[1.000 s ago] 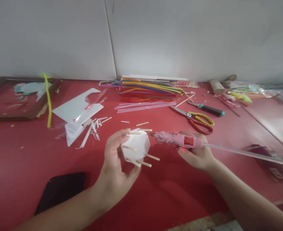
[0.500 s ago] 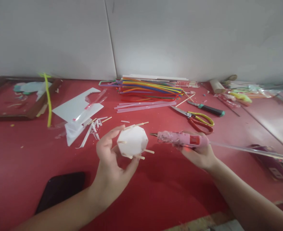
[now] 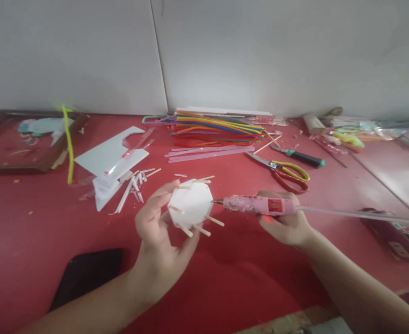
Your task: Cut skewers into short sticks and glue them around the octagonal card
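Note:
Between the fingertips and thumb of my left hand (image 3: 161, 227) is a white many-sided card piece (image 3: 190, 202), held by its edges above the table. Several short wooden sticks (image 3: 201, 230) stand out around its rim. A pink hot glue gun (image 3: 256, 205) is gripped in my right hand (image 3: 286, 222), with a small red light glowing beneath its body. Its metal nozzle points left and meets the right edge of the card piece. From the back of the gun a long clear glue stick (image 3: 350, 213) runs off to the right.
Scissors (image 3: 286, 175) and a dark-handled cutter (image 3: 305, 159) lie beyond my right hand. Colourful pipe cleaners (image 3: 218, 127) rest by the wall. White card (image 3: 110, 150) and paper scraps (image 3: 135, 188) are at left, a black phone (image 3: 86, 276) near my left forearm, and a purple case (image 3: 395, 234) at right.
The glue gun has moved left and slightly down, bringing its nozzle to the card's edge. My left hand has tilted the card piece, so more of its sticks show.

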A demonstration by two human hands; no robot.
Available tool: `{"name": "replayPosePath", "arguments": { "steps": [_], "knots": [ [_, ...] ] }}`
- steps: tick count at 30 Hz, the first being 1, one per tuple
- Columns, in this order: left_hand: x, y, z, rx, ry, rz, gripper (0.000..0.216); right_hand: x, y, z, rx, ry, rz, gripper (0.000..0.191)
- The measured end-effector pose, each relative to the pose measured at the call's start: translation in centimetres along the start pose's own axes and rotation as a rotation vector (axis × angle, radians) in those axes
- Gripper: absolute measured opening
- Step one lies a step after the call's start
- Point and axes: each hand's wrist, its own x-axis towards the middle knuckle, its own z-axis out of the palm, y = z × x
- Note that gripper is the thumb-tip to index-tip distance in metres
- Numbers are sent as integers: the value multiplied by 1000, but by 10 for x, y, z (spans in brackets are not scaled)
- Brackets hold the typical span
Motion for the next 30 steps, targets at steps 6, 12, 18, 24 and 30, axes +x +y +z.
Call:
{"name": "replayPosePath", "arguments": {
  "steps": [6,12,18,24,30],
  "knots": [
    [0,0,-1,5,-17,2,65,0,1,0,10,-1,5,14],
    [-2,0,0,-11,-4,-16,66,1,-1,1,19,14,-4,17],
    [-4,0,0,-4,-14,-26,67,2,-3,-1,2,-12,9,20],
    [-5,0,-1,-8,-36,-33,67,1,-2,-1,-13,2,18,21],
    [-5,-1,-2,11,-52,-19,69,0,-1,-1,-10,-24,30,19]
  ]
}}
